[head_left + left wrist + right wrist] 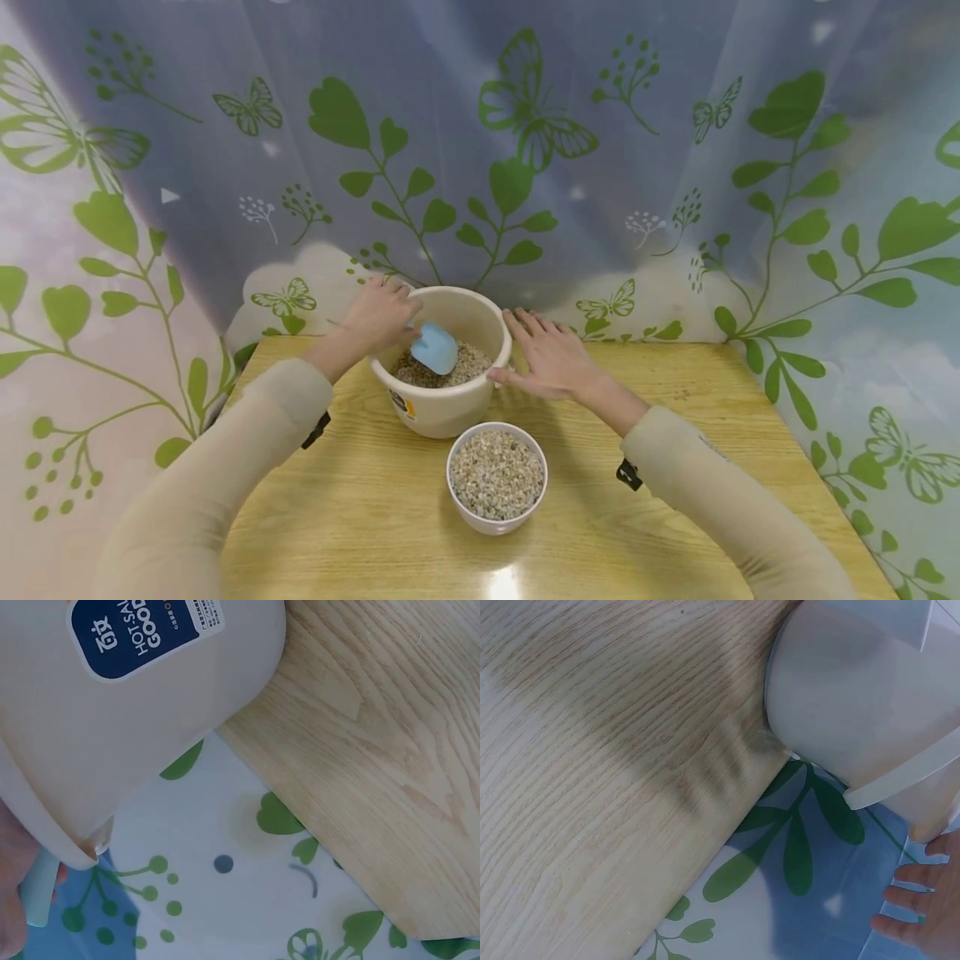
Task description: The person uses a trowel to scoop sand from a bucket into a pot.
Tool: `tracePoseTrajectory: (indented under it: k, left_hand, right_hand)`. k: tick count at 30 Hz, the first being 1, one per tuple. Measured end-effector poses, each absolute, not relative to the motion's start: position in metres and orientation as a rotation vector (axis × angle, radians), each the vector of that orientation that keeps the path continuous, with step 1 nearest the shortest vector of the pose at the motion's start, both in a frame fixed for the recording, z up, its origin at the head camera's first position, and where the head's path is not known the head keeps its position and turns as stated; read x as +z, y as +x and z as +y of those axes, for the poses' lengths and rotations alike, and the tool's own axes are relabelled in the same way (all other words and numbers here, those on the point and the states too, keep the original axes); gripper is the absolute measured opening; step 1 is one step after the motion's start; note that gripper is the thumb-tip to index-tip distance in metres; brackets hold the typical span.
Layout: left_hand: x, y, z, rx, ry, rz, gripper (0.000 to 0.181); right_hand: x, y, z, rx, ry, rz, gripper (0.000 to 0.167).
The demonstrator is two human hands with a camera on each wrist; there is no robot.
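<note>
A cream bucket [442,408] stands on the wooden table, part filled with small tan pebbles [472,362]. My left hand [381,312] grips the handle of a light blue scoop [436,350] over the bucket's left rim, the blade tilted down at the pebbles. In the left wrist view only part of that hand [10,889] and the scoop's handle [39,889] show. My right hand [551,357] is at the bucket's right rim with fingers extended, thumb by the rim. A white bowl [491,527] heaped with pebbles [497,475] sits in front of the bucket.
The wooden table [637,500] ends just behind the bucket, against a patterned curtain [465,108]. More curtain hangs at the left and right sides. A pale bucket handle [907,774] hangs along its outer wall in the right wrist view.
</note>
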State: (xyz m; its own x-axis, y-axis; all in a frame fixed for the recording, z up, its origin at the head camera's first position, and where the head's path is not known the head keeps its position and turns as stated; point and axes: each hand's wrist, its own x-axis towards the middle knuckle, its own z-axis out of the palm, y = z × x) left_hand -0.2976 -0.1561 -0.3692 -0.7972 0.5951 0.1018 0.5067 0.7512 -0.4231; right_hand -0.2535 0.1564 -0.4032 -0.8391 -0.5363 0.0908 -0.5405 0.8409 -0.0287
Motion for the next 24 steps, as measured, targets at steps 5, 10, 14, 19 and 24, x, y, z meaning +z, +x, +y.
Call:
tracePoseTrajectory:
  k: [5, 10, 14, 19, 24]
  left_hand:
    - [-0.373, -0.301, -0.150, 0.627, -0.883, -2.721, 0.055]
    - [-0.378, -0.300, -0.144, 0.705, -0.891, -2.691, 0.050]
    - [-0.382, -0.298, -0.140, 0.750, -0.894, -2.645, 0.045]
    - [-0.390, -0.300, -0.136, 0.822, -0.874, -2.605, 0.045]
    - [-0.390, -0.300, -0.134, 0.840, -0.866, -2.627, 0.049]
  right_hand:
    - [-0.405, -0.255, 0.156, 0.079, 0.849, -2.947, 0.111]
    - [-0.404, -0.254, 0.154, 0.098, 0.836, -2.965, 0.109]
    - [-0.406, -0.254, 0.153, 0.114, 0.825, -2.966, 0.108]
    - [-0.407, -0.255, 0.155, 0.108, 0.816, -2.966, 0.109]
    - [-0.406, -0.255, 0.156, 0.107, 0.817, -2.958, 0.110]
